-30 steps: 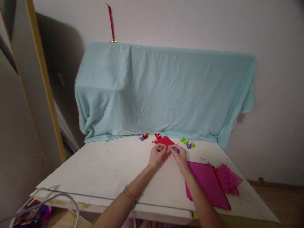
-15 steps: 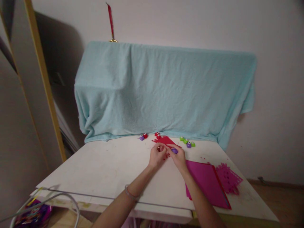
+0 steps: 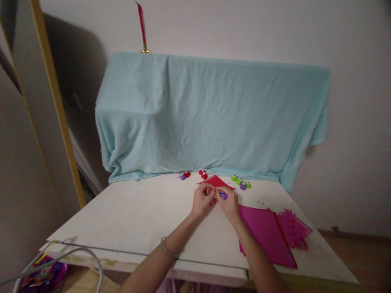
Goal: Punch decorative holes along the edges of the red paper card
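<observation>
A red sheet of paper (image 3: pixel 217 181) with small holes along one edge lies at the far middle of the white table (image 3: pixel 137 215). My left hand (image 3: pixel 202 200) pinches its near edge. My right hand (image 3: pixel 227 203) is closed on a small purple craft punch (image 3: pixel 223 195) set against the same paper edge. The two hands almost touch. Tiny red paper bits lie between and under them.
Small punches sit along the back: purple and red (image 3: pixel 184 175), red (image 3: pixel 202 174), green and purple (image 3: pixel 241 183). A magenta paper stack (image 3: pixel 265 234) and a punched magenta sheet (image 3: pixel 293 230) lie at right. A light blue cloth (image 3: pixel 210 118) drapes something behind the table.
My right hand with the purple punch has slid a little left along the red paper's edge, toward my left hand. The red paper has shifted slightly.
</observation>
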